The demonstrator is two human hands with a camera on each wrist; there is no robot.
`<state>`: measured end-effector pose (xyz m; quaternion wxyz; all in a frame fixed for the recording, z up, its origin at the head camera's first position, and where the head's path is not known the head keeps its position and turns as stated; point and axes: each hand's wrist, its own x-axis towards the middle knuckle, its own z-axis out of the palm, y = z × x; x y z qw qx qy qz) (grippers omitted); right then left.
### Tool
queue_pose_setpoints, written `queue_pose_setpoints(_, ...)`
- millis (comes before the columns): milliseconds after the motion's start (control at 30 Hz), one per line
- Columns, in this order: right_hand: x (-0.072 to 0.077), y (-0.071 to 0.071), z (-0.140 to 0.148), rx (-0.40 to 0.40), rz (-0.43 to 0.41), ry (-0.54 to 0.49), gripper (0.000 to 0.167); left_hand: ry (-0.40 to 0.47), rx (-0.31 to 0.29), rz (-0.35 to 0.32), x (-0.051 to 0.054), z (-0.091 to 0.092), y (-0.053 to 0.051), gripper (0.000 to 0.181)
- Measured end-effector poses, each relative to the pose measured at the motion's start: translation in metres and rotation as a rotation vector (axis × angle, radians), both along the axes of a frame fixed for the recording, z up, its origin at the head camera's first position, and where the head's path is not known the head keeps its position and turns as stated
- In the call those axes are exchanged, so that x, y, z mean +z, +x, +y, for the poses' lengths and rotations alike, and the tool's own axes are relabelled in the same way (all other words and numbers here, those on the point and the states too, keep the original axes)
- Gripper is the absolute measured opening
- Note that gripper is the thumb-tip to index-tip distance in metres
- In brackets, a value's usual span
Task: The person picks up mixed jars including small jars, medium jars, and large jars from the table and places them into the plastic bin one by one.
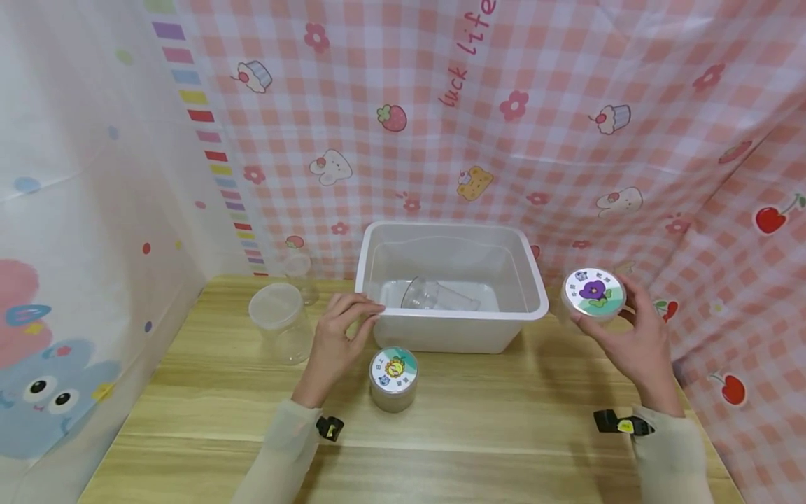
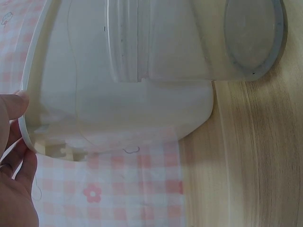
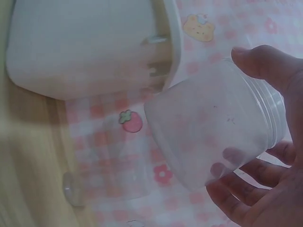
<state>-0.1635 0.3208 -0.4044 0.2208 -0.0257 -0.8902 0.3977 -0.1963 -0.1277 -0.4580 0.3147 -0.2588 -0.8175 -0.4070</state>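
My right hand [image 1: 639,343] grips a clear jar with a purple-flower lid [image 1: 594,292], raised to the right of the white bin [image 1: 453,334]. In the right wrist view the thumb and fingers curl round the clear jar [image 3: 208,125]. My left hand [image 1: 336,343] pinches the bin's front left rim; the left wrist view shows the thumb and fingers [image 2: 21,163] on either side of that rim. Inside the bin lies a clear container [image 1: 441,295] on its side. A jar with a sunflower lid [image 1: 393,371] stands in front of the bin.
Left of the bin stand a large clear jar with a whitish lid [image 1: 277,308] and a smaller clear container [image 1: 301,273] behind it. Another clear container [image 3: 109,182] shows below the bin in the right wrist view. A checked curtain [image 1: 415,84] hangs behind the wooden table [image 1: 478,427].
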Motion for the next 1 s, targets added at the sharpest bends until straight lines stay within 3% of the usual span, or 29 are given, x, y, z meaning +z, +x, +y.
queue_pose_setpoints(467,0.029,-0.008,-0.014,0.067,0.078,0.066,0.093,-0.001,-0.005,-0.026,0.0,0.0,0.001,0.013)
queue_pose_setpoints(1000,0.055,-0.028,-0.034,0.175,0.087,0.177,0.093,0.006,-0.008,-0.007,0.002,0.0,0.0,0.015)
